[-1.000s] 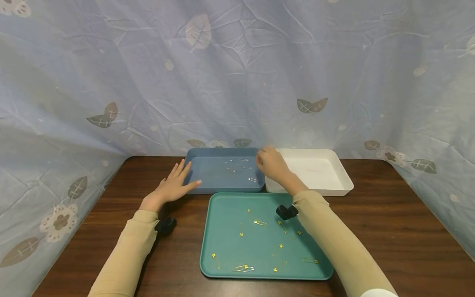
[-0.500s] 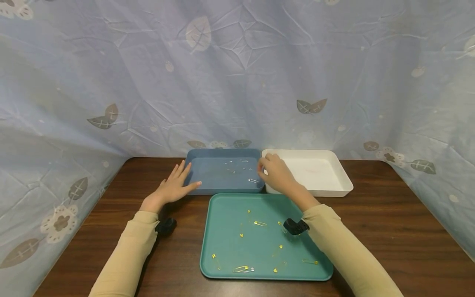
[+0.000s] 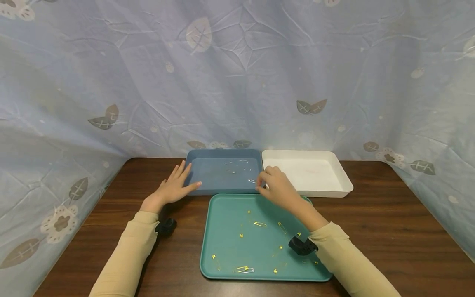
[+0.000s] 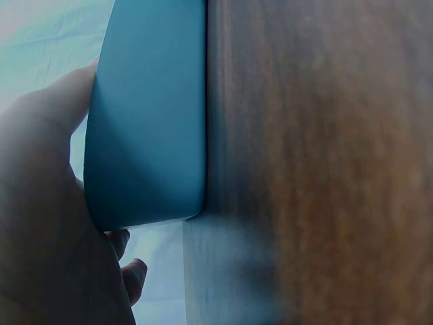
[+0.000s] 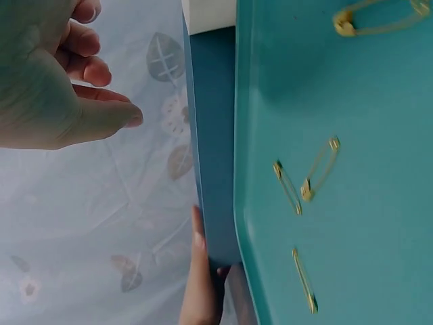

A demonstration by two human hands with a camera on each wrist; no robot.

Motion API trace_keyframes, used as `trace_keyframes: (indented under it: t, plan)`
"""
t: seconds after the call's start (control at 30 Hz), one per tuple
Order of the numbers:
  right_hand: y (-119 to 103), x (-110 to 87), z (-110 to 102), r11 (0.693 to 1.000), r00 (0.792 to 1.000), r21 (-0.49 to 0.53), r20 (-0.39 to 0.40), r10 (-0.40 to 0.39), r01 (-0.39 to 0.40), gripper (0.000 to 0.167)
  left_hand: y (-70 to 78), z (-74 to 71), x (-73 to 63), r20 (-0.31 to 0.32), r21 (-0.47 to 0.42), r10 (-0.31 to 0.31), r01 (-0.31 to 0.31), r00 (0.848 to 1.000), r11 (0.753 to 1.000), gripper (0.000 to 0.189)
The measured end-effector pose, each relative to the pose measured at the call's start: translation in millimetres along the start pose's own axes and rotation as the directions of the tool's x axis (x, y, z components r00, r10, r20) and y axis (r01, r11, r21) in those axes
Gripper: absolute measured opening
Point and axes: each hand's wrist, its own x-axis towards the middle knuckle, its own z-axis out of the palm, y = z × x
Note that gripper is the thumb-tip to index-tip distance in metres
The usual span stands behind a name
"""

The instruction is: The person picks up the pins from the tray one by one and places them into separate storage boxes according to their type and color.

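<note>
My left hand (image 3: 170, 189) rests with spread fingers over the left edge of the blue tray (image 3: 205, 191); its thumb lies along the rim in the left wrist view. My right hand (image 3: 276, 187) hovers above the corner where the blue tray, white tray (image 3: 315, 192) and green tray (image 3: 226, 255) meet. In the right wrist view its fingers are loosely bent, thumb apart, with nothing seen between them. Several silver safety pins (image 3: 231, 171) lie in the blue tray. On the green tray lie several gold safety pins (image 3: 260, 224), and a silver safety pin (image 3: 249, 270) near its front edge.
Blue and white trays stand side by side at the back of the brown wooden table (image 3: 386, 231), against a patterned curtain (image 3: 237, 82). The green tray is in front of them. My right forearm (image 3: 349, 260) crosses over its right side.
My right hand has moved back toward me, from above the trays' shared rim to near the green tray's far edge. The left hand has stayed in place.
</note>
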Motion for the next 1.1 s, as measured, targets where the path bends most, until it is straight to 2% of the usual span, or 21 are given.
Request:
trace_keyframes:
  t: [0.2,0.67,0.9,1.1]
  plan:
    - [-11,-12.8,0,1.000,1.000,0.028,0.005,0.001,-0.001,0.016,-0.3,-0.2,-0.2,-0.012,0.001,0.003,-0.003,1.000,1.000,0.094]
    - [-39,-40.9,-5,0.995,0.994,0.045,0.046,-0.097,0.095,0.016,1.1,-0.5,0.3,-0.010,0.000,0.003,-0.003,1.000,1.000,0.093]
    - [-48,-55.6,0,0.988,0.978,0.069,0.148,-0.147,0.138,0.014,-0.4,0.1,0.5,-0.011,0.001,0.002,-0.002,1.000,1.000,0.093]
    - [-53,-67.5,1,0.972,0.958,0.124,0.183,-0.221,0.200,0.016,-1.0,1.4,0.2,-0.009,-0.005,0.002,-0.002,1.000,1.000,0.094]
